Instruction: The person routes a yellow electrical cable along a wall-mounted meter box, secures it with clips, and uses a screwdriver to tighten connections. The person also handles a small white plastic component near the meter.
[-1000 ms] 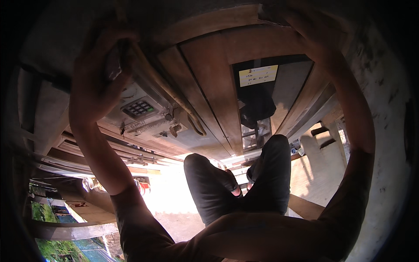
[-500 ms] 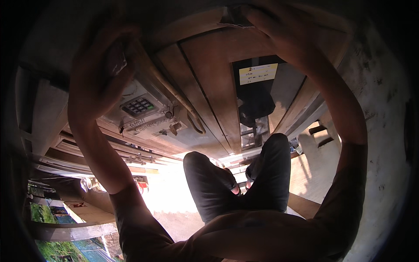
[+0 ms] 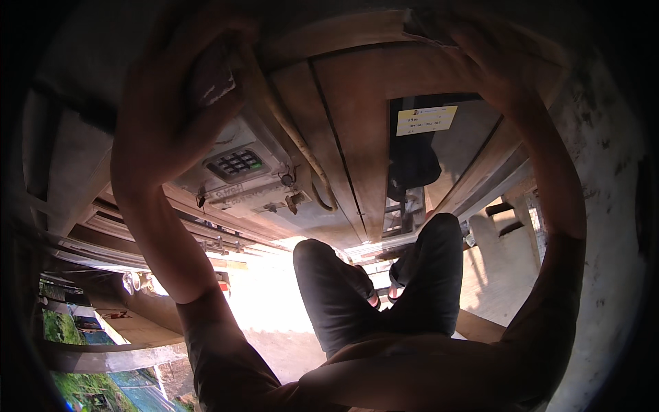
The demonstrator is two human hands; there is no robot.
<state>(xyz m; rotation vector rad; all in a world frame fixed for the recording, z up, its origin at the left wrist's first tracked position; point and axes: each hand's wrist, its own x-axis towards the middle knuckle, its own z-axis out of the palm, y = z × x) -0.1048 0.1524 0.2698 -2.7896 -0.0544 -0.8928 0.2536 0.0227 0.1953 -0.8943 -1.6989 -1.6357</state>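
Observation:
My left hand (image 3: 154, 123) is raised at the upper left, its thumb and fingers curled round a dark flat piece (image 3: 211, 79) with a pale, worn edge. Just below it is a grey box with a keypad (image 3: 237, 164). At the upper right, my right hand (image 3: 491, 65) is pressed to a dark sheet with a ragged edge (image 3: 427, 33), which looks like sandpaper. That sheet lies against a curved wooden edge (image 3: 357, 31) above a brown wooden panel (image 3: 353, 75). Shadow hides some of the fingertips.
A bent tan tube (image 3: 292, 134) runs down beside the keypad box. A yellow label (image 3: 427, 120) sits on a dark glass pane in the panel. My knees (image 3: 439, 240) are below. To the right stands a pale, stained wall (image 3: 611, 226).
Both hands have shifted right in the picture, and the view has turned a little. The ragged sheet under my right hand has slid right along the wooden edge.

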